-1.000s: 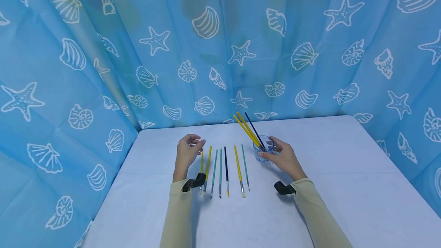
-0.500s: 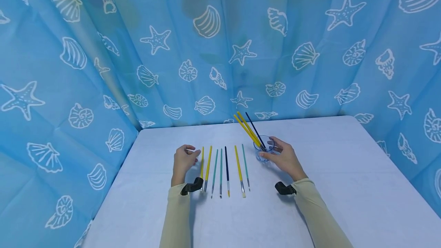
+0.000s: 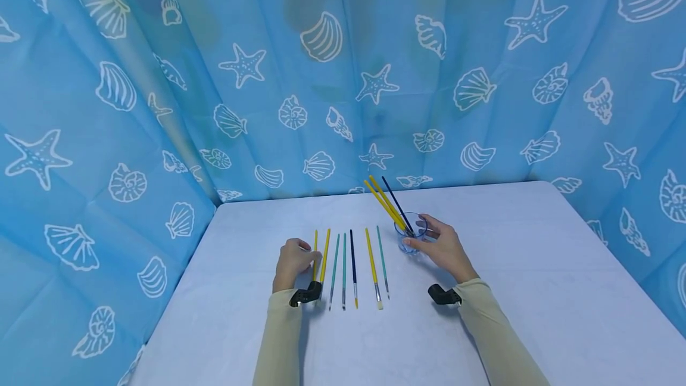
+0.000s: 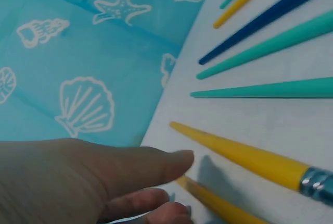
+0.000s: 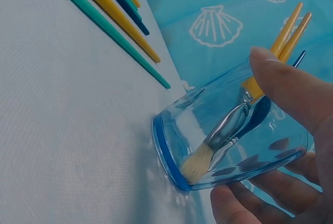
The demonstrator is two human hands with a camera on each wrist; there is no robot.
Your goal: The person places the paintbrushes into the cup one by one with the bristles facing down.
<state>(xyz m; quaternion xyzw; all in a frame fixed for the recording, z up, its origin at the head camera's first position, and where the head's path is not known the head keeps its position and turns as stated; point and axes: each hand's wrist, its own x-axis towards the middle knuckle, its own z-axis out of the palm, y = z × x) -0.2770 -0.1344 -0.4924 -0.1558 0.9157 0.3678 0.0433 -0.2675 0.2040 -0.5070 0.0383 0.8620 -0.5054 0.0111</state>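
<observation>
Blue-tinted clear round cup [image 5: 195, 114], three slim yellow and navy paintbrushes [image 5: 228, 124] inside: our right hand [image 3: 443, 246] grips it, likely for steadiness. Our relaxed left hand [image 3: 294, 262] grips nothing, over the leftmost yellow-handled paintbrush [image 4: 221, 202] on the white table [image 3: 396, 338]; brush spacing likely gives us finger room.

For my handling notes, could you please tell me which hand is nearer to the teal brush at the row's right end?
Right. The right hand is just right of the teal brush, holding the clear cup; the left hand is farther off, to the brush's left.
</observation>
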